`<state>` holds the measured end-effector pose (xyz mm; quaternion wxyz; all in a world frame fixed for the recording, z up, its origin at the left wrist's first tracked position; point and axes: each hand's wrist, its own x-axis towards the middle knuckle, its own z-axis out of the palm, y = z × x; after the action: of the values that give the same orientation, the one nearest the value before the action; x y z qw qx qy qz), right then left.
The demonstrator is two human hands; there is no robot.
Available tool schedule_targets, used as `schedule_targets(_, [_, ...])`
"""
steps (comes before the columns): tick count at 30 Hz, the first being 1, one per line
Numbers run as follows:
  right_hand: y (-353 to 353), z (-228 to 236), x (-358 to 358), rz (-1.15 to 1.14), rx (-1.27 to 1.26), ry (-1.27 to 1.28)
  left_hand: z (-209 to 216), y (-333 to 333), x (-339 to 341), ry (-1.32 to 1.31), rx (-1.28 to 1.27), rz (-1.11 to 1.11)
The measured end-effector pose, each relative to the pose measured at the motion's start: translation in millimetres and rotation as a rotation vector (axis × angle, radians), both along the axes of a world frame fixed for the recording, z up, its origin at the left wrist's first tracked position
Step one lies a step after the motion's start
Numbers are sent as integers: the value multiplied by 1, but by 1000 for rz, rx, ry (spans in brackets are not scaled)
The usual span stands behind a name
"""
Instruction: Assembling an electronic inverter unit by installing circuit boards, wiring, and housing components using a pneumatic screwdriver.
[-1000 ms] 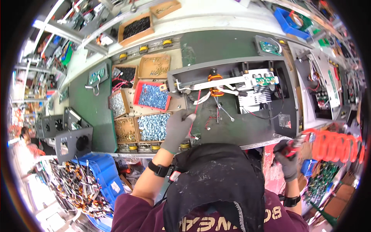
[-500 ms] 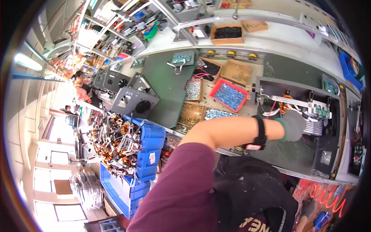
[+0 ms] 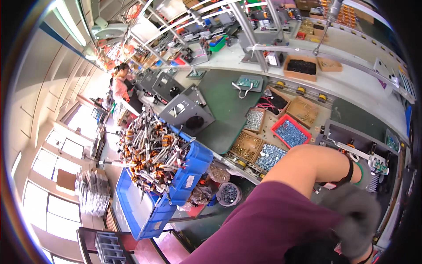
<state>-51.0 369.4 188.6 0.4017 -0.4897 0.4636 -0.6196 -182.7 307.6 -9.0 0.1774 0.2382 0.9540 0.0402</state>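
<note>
My left hand (image 3: 365, 174), in a grey glove with a green cuff, is at the open dark metal housing (image 3: 391, 193) on the right. Its fingers are hidden. Beside it, in the housing, are a finned silver heat sink (image 3: 374, 182) and a green circuit board (image 3: 380, 165). Nearer to me, my right hand (image 3: 357, 213), also grey-gloved, is smeared by motion. Whether it holds anything cannot be made out. A black band (image 3: 349, 172) circles my left wrist.
Left of the housing stand a red tray of screws (image 3: 290, 133) and cardboard boxes of small hardware (image 3: 245, 146). A blue crate (image 3: 193, 163) heaped with wired coils (image 3: 154, 154) is at the left. A grey panel (image 3: 187, 115) rests behind it. Another person (image 3: 121, 86) is farther off.
The view has swung left, so the bench and housing sit farther right and lower. My right hand has come into view at the lower right. My left hand stays at the housing.
</note>
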Motion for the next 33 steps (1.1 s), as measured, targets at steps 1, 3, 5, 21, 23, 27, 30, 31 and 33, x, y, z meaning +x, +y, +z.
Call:
schedule_targets(1, [8,-2,3,11,43,-221,0,-1,-2,-18,-41,24])
schedule_targets(3, [18,-11,9,72,84,-405,-2,3,-10,-115,-109,54])
schedule_targets(5, [12,-25,21,176,142,-492,-7,13,-13,-45,-49,30])
schedule_targets(21, [-94,-69,112,571,298,-561,4,31,4,-87,-280,-172])
schedule_targets(23, [-96,-72,111,581,298,-565,2,30,9,-55,-203,-147])
schedule_targets(27, [-95,-77,107,574,320,-604,-6,33,5,56,-189,-38])
schedule_targets(30, [-81,-73,90,512,346,-652,-11,33,-5,-71,-180,-122])
schedule_targets(31, [-72,-70,80,473,354,-685,-11,33,-7,-122,-164,-124])
schedule_targets(33, [-45,-59,54,373,355,-765,-11,28,-5,-44,-124,-168])
